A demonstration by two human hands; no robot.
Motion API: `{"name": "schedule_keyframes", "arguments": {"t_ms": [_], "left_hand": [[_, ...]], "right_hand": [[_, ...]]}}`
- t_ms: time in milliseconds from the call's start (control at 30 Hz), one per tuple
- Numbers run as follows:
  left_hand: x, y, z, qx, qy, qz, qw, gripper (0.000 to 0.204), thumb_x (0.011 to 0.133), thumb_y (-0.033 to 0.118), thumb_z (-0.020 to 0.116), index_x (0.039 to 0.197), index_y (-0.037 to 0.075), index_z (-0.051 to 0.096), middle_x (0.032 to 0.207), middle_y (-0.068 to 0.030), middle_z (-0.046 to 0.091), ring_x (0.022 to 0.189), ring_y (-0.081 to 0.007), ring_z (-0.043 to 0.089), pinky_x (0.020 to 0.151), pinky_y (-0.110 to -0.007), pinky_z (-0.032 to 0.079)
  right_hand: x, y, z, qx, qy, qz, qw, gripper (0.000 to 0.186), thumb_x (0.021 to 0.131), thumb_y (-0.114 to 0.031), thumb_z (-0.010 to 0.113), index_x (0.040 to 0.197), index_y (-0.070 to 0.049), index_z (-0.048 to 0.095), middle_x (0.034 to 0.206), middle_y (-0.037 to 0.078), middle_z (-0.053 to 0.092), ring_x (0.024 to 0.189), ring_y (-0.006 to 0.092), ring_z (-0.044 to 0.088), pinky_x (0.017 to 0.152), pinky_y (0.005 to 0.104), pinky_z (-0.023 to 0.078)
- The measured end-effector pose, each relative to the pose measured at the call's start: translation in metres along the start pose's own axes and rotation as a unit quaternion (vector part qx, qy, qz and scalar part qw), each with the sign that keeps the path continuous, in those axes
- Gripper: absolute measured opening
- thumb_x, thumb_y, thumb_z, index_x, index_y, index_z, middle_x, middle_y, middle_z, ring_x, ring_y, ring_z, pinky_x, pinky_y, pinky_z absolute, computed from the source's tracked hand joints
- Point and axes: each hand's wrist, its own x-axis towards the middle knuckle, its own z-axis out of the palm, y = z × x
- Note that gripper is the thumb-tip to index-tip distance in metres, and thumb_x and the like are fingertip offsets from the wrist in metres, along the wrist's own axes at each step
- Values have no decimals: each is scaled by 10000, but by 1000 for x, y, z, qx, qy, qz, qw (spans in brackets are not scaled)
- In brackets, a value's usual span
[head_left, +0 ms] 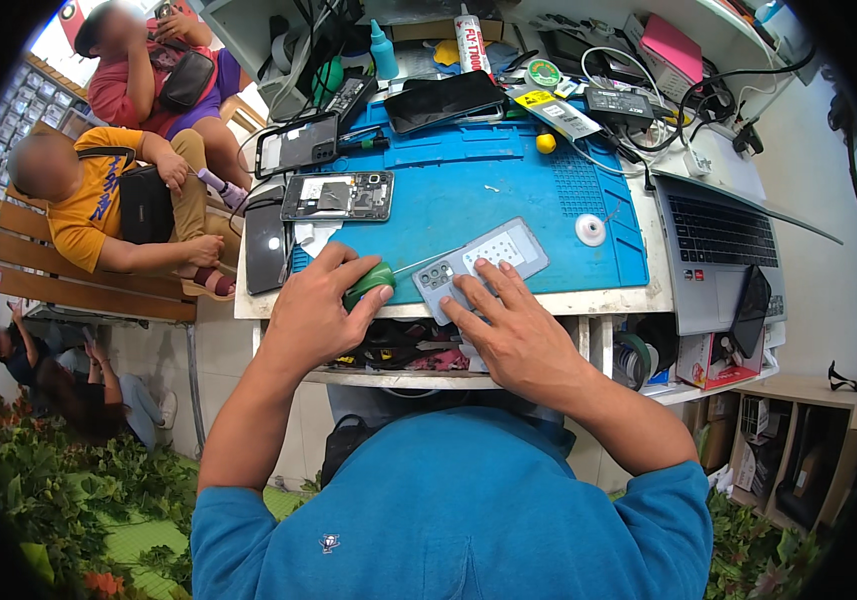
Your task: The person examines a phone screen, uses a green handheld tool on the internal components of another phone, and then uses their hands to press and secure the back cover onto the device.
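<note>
Closed around a green-handled screwdriver (pixel 370 284), my left hand (pixel 316 308) is at the front left of the blue mat. The tool's thin metal shaft runs along the far edge of a silvery-blue phone (pixel 453 268). That phone lies back side up and slanted, its rear cameras toward the left and a white printed label on its back. My right hand (pixel 513 330) holds it down, fingers across the back and thumb by the near edge. Whether the tool's tip touches the phone I cannot tell. Behind my left hand lies an opened phone (pixel 337 196) with its inner parts bare.
The blue mat (pixel 428 195) covers the bench. A dark phone (pixel 444 101), glue tube (pixel 472 42), blue bottle (pixel 383 50) and cables crowd the back. A white disc (pixel 590 230) sits right, beside a laptop (pixel 723 245). An open drawer (pixel 403 350) lies below my hands. People sit at left.
</note>
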Motion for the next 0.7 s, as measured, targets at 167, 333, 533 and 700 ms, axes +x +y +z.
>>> {"name": "schedule_keyframes", "arguments": {"t_ms": [167, 333, 533, 700], "left_hand": [[0, -3, -2, -1, -2, 18, 1000, 428, 1028, 305, 885, 1359, 35, 861, 1184, -137, 777, 908, -317, 785, 805, -406, 626], [1, -2, 0, 5, -1, 14, 1000, 423, 1031, 313, 883, 1346, 31, 863, 1183, -138, 781, 907, -318, 790, 806, -410, 629], [9, 2, 6, 9, 2, 14, 1000, 407, 1034, 332, 877, 1322, 45, 865, 1189, -136, 777, 920, -346, 802, 826, -442, 638], [6, 0, 4, 19, 10, 27, 999, 421, 1028, 321, 882, 1337, 35, 867, 1160, -144, 778, 931, -337, 791, 832, -421, 630]], "right_hand": [[-1, 1, 0, -2, -1, 1, 1000, 647, 991, -103, 733, 1622, -24, 611, 1662, 260, 562, 1639, 516, 468, 1406, 664, 329], [0, 0, -1, -1, -8, 1, 1000, 663, 977, -94, 744, 1623, -24, 611, 1662, 259, 566, 1647, 514, 461, 1411, 661, 324], [1, -1, -2, -1, -11, 1, 1000, 665, 978, -94, 746, 1626, -29, 609, 1665, 256, 563, 1651, 510, 459, 1416, 658, 319], [0, 0, 0, -5, -7, 1, 1000, 658, 986, -96, 742, 1627, -33, 610, 1669, 255, 562, 1651, 510, 461, 1416, 654, 319]]}}
